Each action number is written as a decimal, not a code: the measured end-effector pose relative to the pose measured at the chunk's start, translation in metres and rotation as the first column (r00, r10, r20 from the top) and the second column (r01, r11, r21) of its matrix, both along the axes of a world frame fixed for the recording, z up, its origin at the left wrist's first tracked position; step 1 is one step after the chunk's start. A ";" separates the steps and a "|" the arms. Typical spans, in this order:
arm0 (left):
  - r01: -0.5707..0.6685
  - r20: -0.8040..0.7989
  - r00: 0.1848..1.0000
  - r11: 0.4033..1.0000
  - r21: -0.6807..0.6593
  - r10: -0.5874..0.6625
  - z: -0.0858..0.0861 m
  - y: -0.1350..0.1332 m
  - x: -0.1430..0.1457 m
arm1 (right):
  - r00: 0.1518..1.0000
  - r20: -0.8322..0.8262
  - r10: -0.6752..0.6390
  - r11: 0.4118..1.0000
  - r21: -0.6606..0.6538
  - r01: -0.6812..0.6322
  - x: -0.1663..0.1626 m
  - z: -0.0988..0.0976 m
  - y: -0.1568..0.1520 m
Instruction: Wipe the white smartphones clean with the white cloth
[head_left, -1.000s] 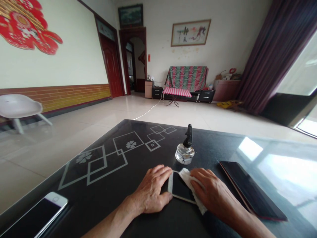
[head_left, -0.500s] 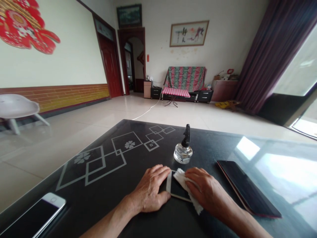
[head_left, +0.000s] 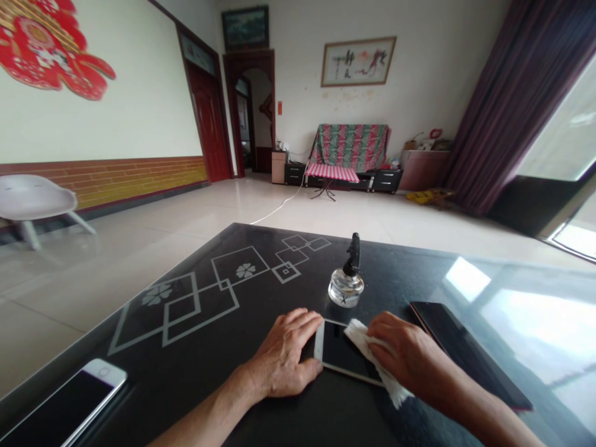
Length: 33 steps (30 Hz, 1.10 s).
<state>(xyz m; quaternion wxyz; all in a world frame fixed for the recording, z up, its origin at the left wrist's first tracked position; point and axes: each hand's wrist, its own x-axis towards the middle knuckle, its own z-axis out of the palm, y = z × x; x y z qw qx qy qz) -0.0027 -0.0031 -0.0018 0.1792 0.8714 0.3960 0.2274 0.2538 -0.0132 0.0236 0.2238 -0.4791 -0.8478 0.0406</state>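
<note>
A white-framed smartphone (head_left: 347,349) lies screen up on the black table. My left hand (head_left: 289,355) steadies its left end, thumb at the near corner and fingers at the far one. Bunched under the fingers of my right hand (head_left: 404,347) is a white tissue (head_left: 357,332), pressed on the screen's right part; the phone's right end is hidden beneath. Just beyond the phone stands a clear spray bottle (head_left: 346,288) with a black trigger head.
On the right lies a dark phone or tablet in a red case (head_left: 470,354), partly behind my right forearm. Another white smartphone (head_left: 69,403) rests at the near left. The table (head_left: 261,298) has a grey square pattern. A white chair (head_left: 35,198) stands beyond its left side.
My right hand has slid the tissue rightward along the screen, uncovering more of the phone's middle. My left hand keeps its place at the phone's left end.
</note>
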 end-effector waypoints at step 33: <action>-0.023 -0.069 0.997 0.999 -0.050 0.019 0.002 0.001 -0.002 | 0.960 0.253 -0.120 0.949 -0.254 0.185 0.018 0.031 -0.002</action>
